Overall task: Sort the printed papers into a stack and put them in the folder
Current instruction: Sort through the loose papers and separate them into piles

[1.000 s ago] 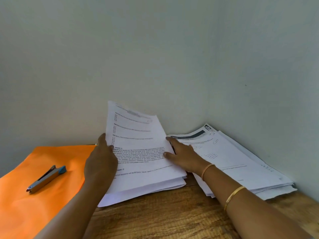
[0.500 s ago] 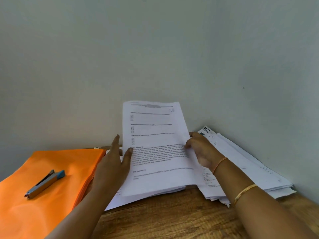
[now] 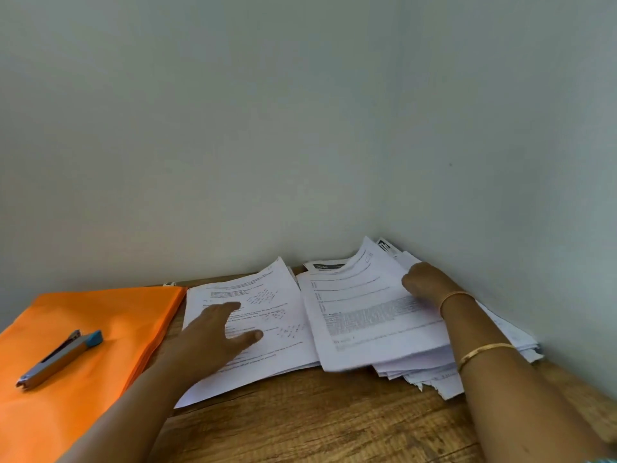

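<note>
Head view: the sheet (image 3: 367, 329) held up a moment ago now lies on the right pile (image 3: 434, 379) — right hand (image 3: 422, 280) curled, gripping its edge, left hand (image 3: 217, 332) spread flat on the left stack (image 3: 273, 295) — so sorting continues, with the orange folder (image 3: 110, 315) beside it unfilled.

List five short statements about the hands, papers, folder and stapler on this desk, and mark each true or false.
1. The stapler lies on the orange folder. True.
2. The left hand grips the stapler. False: it is open over the left paper pile, fingers spread.
3. The right hand has its fingers curled at the edge of the top sheet of the right paper pile. True.
4. The papers are inside the folder. False: both piles lie on the wooden desk, beside it.
5. The right pile is squared up neatly. False: its sheets are fanned and ragged.
</note>
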